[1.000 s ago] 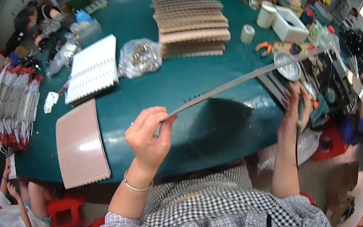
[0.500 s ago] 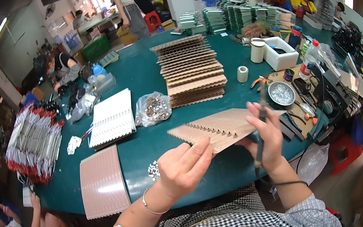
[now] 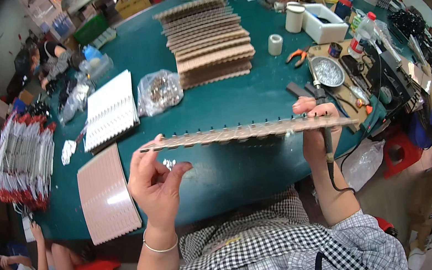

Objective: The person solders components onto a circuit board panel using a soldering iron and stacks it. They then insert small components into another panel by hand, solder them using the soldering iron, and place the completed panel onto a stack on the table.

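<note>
A thin tan circuit board panel [image 3: 227, 134] is held level, seen almost edge-on, with a row of small dark parts standing up along it. My left hand [image 3: 154, 186] grips its left end, fingers behind the edge and thumb stretched out below. At the other end, my right hand [image 3: 314, 137] holds the panel and also a soldering iron [image 3: 321, 99], whose tip points up and away and whose cord hangs down beside the wrist. Part of the right fingers is hidden by the panel.
A tall stack of tan panels [image 3: 207, 41] stands at the back, with a bag of small metal parts [image 3: 159, 92] beside it. White panels [image 3: 109, 112] and pinkish panels [image 3: 107, 196] lie left. A metal bowl [image 3: 328, 71], pliers [image 3: 297, 55] and a white box [image 3: 326, 32] are right.
The panel has turned from a tilted face to edge-on and level. My left hand has moved left to its end; the soldering iron has swung more upright. The view has tipped downward.
</note>
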The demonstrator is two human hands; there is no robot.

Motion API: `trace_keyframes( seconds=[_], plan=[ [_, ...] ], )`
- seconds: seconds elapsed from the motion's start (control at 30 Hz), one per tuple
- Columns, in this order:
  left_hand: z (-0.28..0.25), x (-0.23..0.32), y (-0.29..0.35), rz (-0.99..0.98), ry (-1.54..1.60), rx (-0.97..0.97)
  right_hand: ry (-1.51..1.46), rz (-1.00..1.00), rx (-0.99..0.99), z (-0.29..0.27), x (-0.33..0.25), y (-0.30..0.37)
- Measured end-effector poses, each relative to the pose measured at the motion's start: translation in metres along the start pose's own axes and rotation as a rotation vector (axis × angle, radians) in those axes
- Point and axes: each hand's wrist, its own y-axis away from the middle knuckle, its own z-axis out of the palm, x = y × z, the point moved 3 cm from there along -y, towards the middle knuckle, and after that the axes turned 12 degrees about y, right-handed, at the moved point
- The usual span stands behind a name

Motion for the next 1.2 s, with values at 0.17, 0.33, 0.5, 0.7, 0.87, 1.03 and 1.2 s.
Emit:
trace_keyframes(
  seconds=[0.17, 0.33, 0.5, 0.7, 0.87, 1.03, 1.2],
  plan=[
    [0.003, -0.006, 0.007, -0.025, 0.052, -0.101, 0.03, 0.106, -0.134, -0.037, 0.027, 0.045],
    [-0.003, -0.007, 0.025, -0.125, 0.234, -0.094, 0.08, 0.272, -0.203, -0.031, -0.005, 0.053],
    [-0.007, -0.007, 0.031, -0.136, 0.251, -0.098, 0.105, 0.289, -0.243, -0.032, -0.005, 0.051],
    [-0.004, -0.003, 0.032, -0.116, 0.227, -0.067, 0.143, 0.283, -0.232, -0.029, -0.005, 0.049],
    [0.0, 0.001, 0.03, -0.101, 0.266, -0.104, 0.204, 0.328, -0.194, -0.025, -0.014, 0.048],
    [0.001, 0.002, 0.031, -0.088, 0.241, -0.108, 0.175, 0.343, -0.169, -0.019, -0.014, 0.047],
    [0.002, 0.002, 0.028, -0.054, 0.231, -0.14, 0.251, 0.319, -0.19, -0.024, -0.009, 0.047]
  ],
)
